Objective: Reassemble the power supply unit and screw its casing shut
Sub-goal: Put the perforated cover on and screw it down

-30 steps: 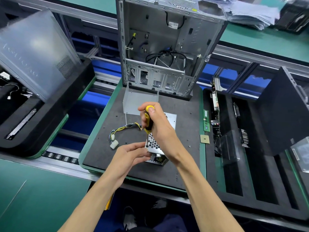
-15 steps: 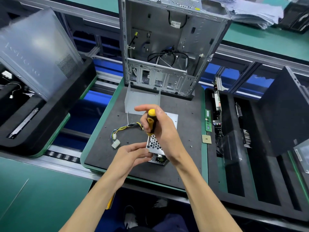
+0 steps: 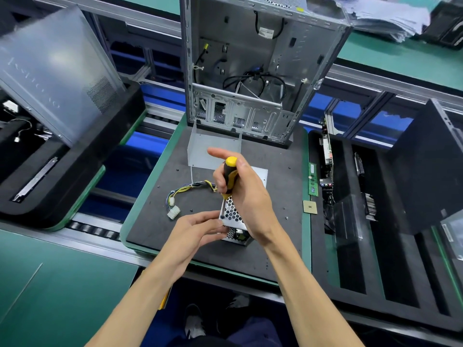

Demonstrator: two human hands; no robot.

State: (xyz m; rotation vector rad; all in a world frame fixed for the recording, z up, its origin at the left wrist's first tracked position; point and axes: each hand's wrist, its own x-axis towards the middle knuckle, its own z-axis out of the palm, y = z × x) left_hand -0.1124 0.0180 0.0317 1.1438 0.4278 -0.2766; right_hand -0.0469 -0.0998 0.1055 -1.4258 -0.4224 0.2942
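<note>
Our right hand (image 3: 246, 194) grips the screwdriver (image 3: 228, 181) upright on the power supply unit (image 3: 234, 216), mid-mat, which our left hand (image 3: 198, 234) pinches steady; the casing looks closed, one screw going in, others left we cannot tell

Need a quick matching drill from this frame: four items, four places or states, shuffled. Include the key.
Items
1. screwdriver
2. power supply unit
3. white connector
4. computer chassis

Places or states
A. standing open at the far edge of the black mat
B. lying on the mat at the end of the yellow and black wires
C. gripped upright by the right hand
D. steadied at its near corner by the left hand

Pairs: 1-C, 2-D, 3-B, 4-A
</note>
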